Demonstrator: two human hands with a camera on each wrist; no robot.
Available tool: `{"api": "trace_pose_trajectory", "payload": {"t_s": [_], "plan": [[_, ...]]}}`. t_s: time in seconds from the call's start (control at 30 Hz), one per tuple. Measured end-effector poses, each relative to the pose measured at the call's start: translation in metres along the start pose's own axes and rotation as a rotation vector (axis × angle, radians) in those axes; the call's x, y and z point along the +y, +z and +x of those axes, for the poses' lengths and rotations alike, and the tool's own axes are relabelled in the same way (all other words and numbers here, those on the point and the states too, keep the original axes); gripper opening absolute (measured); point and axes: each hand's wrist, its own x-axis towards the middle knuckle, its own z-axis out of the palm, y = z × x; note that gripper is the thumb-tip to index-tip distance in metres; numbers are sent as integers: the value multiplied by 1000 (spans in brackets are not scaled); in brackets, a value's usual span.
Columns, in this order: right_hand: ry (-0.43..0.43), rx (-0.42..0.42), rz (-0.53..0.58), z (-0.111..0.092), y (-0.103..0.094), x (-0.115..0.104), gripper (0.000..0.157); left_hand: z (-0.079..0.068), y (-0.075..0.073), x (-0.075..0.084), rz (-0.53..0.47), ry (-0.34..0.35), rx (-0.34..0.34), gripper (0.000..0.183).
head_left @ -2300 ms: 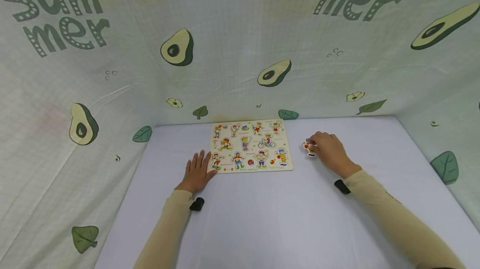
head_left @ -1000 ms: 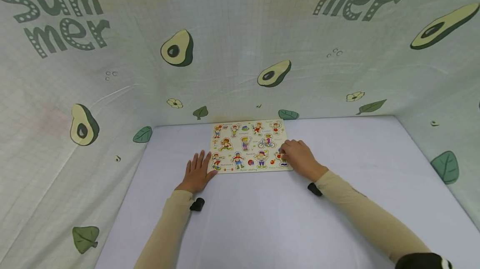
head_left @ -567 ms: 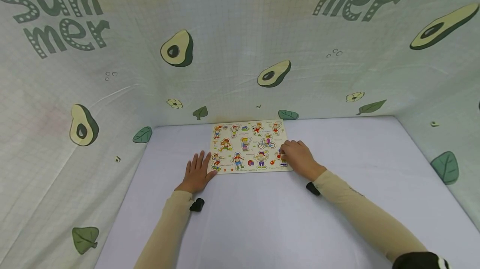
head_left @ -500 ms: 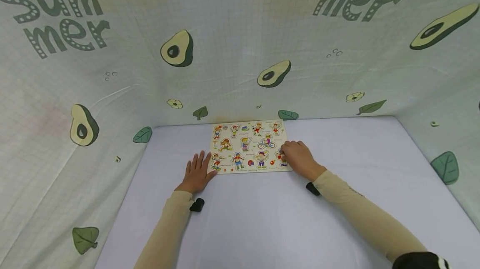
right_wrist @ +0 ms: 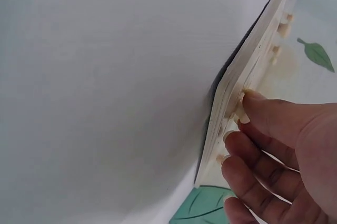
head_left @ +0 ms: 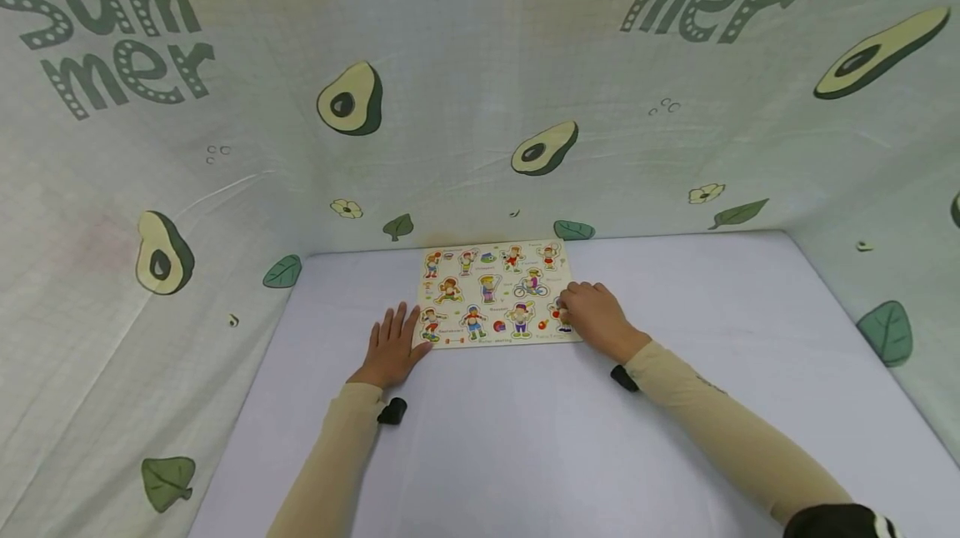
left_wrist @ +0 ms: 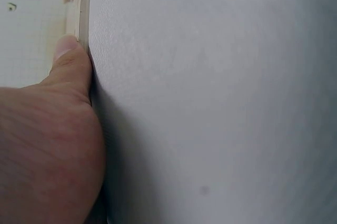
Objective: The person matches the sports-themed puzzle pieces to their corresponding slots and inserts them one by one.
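Note:
A wooden peg puzzle board [head_left: 517, 269] with several sports figures lies at the back of the white table. My right hand [head_left: 600, 319] is at its near right corner, thumb and fingertips pinching the small knob of a figure puzzle piece [head_left: 563, 323]. That piece lies over the corner spot, mostly hidden by the fingers; whether it sits flush, I cannot tell. In the right wrist view, the thumb [right_wrist: 268, 109] and index finger meet at the knob, low against the board. My left hand [head_left: 390, 348] rests flat on the table, its thumb [left_wrist: 71, 58] touching the board's near left corner.
A white tabletop [head_left: 495, 438] stretches in front of the board and to both sides. Behind it hangs a cloth [head_left: 450, 63] printed with avocados and leaves, which also closes in the left and right sides. Other knobs [right_wrist: 285, 27] stick up from the board.
My right hand has carried the figure piece from the table right of the board leftward onto its near right corner. Over the last second both hands stay nearly still.

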Motion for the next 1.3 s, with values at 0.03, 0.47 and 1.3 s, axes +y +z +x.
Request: {"api": "trace_pose_trajectory", "payload": {"t_s": [0.03, 0.47, 1.3], "plan": [[6, -1, 18, -1, -1, 1, 16, -1, -1, 1, -1, -3, -6, 78], [91, 62, 107, -19, -15, 29, 23, -2, -1, 0, 1, -3, -12, 79], [263, 194, 104, -91, -39, 141, 21, 0, 0, -1, -1, 8, 1, 79]]}}
